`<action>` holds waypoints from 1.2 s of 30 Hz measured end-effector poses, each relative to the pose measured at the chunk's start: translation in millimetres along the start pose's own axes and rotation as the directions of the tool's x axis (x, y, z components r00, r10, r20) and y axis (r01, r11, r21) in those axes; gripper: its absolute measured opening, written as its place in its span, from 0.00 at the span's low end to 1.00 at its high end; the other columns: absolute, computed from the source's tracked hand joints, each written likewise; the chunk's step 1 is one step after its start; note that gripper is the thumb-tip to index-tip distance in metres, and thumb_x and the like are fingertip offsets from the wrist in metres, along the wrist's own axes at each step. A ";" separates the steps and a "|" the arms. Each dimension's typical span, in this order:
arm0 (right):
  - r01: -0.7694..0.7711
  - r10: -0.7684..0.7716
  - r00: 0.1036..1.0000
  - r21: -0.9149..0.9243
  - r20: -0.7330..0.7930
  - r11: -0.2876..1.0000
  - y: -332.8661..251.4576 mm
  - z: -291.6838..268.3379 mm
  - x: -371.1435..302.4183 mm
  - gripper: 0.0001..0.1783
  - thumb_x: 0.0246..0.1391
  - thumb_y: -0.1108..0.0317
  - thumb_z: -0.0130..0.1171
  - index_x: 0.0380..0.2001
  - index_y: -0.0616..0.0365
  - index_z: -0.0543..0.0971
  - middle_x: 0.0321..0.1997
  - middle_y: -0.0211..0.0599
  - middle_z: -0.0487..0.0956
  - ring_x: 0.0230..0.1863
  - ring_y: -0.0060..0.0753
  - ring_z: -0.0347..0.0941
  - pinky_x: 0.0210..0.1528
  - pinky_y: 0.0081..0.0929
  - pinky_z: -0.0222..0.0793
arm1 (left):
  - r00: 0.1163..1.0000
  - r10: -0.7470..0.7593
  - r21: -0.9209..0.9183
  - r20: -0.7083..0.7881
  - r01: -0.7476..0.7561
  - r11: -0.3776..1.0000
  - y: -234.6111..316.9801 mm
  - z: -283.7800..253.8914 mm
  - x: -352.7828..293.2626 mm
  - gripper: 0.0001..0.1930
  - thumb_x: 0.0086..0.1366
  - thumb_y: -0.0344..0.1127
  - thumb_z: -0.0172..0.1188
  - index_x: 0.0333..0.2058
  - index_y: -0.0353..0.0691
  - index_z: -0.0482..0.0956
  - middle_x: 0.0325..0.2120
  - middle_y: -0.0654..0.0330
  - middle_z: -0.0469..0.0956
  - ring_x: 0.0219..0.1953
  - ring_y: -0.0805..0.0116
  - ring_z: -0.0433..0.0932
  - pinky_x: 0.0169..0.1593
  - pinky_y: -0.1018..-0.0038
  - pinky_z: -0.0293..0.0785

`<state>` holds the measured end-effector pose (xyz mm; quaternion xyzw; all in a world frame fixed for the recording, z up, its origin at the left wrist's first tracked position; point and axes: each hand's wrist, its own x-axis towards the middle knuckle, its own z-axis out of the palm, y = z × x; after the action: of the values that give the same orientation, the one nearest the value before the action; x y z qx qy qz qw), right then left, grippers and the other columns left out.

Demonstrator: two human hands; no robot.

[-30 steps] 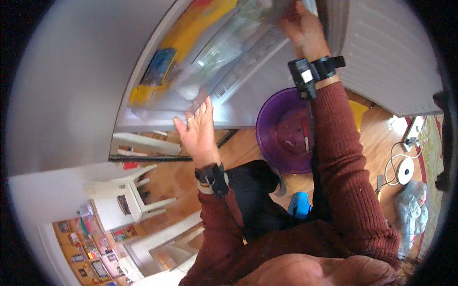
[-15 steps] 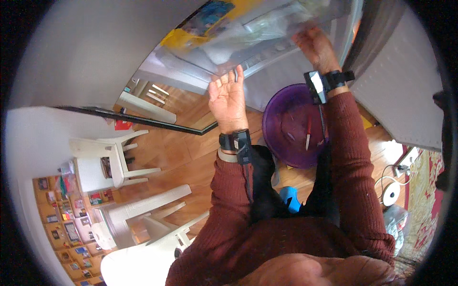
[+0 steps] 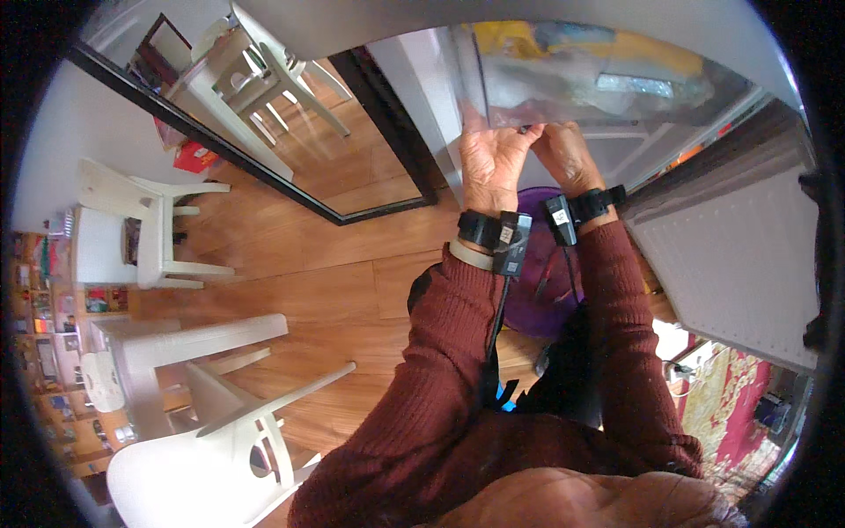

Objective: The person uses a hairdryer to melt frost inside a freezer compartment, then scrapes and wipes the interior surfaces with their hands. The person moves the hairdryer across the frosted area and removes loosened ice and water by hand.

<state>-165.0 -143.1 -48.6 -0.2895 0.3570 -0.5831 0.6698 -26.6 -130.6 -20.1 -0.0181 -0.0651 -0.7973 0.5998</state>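
Observation:
A clear plastic drawer (image 3: 497,114) of a white fridge-freezer stands in front of me, with yellow, blue and pale plastic bags (image 3: 616,75) showing through it. My left hand (image 3: 491,167) is palm up at its lower edge, its fingers partly seen through the plastic. Close beside it, my right hand (image 3: 568,158) is bent against the same edge, with its fingertips mostly hidden. Both hands appear closed on this edge, thumbs near each other. Below my wrists, a purple basin (image 3: 528,304) rests on the floor, partly covered by my forearms.
A black-framed mirror (image 3: 387,132) leans at the left, reflecting white chairs. White chairs (image 3: 167,229) and a white table (image 3: 202,339) stand on the wooden floor (image 3: 326,264). A pale ribbed panel (image 3: 731,238) is at the right, near a red patterned rug (image 3: 731,405).
My hands have come together at the drawer's lower edge; the right one was further right, the left one more open. The view has swung, so the mirror and chairs show more.

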 end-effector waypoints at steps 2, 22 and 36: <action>0.095 -0.094 0.994 -0.022 0.051 0.995 -0.9 5.6 -0.9 0.10 0.69 0.71 0.52 0.47 0.63 0.78 0.48 0.37 0.79 0.50 0.35 0.76 0.55 0.37 0.74 | 0.999 0.050 0.024 -0.002 -0.050 0.998 -5.2 2.4 1.7 0.35 0.65 0.54 0.67 0.65 0.46 0.68 0.65 0.51 0.69 0.63 0.44 0.67 0.63 0.41 0.63; 0.450 -0.439 0.879 -0.628 0.186 0.634 20.4 -13.7 20.3 0.10 0.51 0.75 0.66 0.39 0.64 0.83 0.41 0.53 0.83 0.44 0.55 0.79 0.45 0.39 0.75 | 0.976 0.176 -0.242 -0.131 -0.203 0.949 -13.3 -2.5 -2.1 0.22 0.69 0.32 0.58 0.61 0.38 0.73 0.63 0.51 0.73 0.68 0.49 0.65 0.73 0.39 0.48; 0.566 -0.443 0.769 -0.813 0.460 0.137 1.8 -3.0 -3.1 0.08 0.48 0.74 0.66 0.34 0.63 0.84 0.36 0.57 0.82 0.41 0.60 0.80 0.42 0.44 0.75 | 0.986 0.166 -0.248 0.000 -0.161 0.955 -11.0 5.4 -1.9 0.26 0.66 0.28 0.56 0.63 0.39 0.71 0.68 0.51 0.67 0.72 0.47 0.59 0.73 0.34 0.43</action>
<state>-166.6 -139.7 -51.3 -0.7474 0.4644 -0.4458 0.1643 -36.9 -125.1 -15.9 -0.1060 0.0301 -0.7467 0.6560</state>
